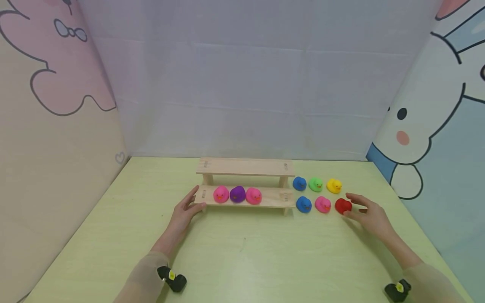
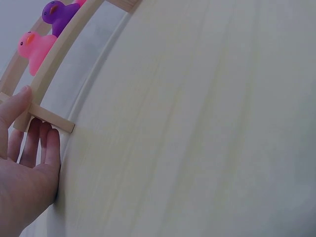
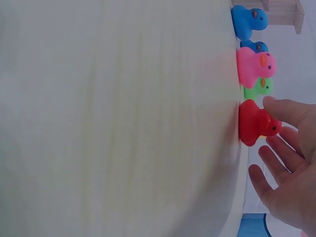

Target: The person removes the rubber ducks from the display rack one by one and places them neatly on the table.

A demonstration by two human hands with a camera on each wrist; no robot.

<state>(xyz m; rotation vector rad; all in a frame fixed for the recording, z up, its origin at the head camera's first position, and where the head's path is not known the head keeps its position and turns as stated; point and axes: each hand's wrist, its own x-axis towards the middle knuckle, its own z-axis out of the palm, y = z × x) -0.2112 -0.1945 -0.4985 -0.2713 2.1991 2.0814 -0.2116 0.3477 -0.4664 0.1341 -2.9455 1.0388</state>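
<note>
A two-step wooden shelf stands on the table. On its lower step sit a pink rubber duck, a purple duck and another pink duck, in a row. My left hand holds the left end of that step, thumb at the front edge and fingers around the end. At the right, my right hand is spread around a red duck on the table. In the right wrist view its thumb is close beside the red duck's head; whether it touches cannot be told.
Right of the shelf stand more ducks: blue, green and yellow behind, blue and pink in front. A pale cloth backdrop rises at the table's back edge, with printed panels on both sides.
</note>
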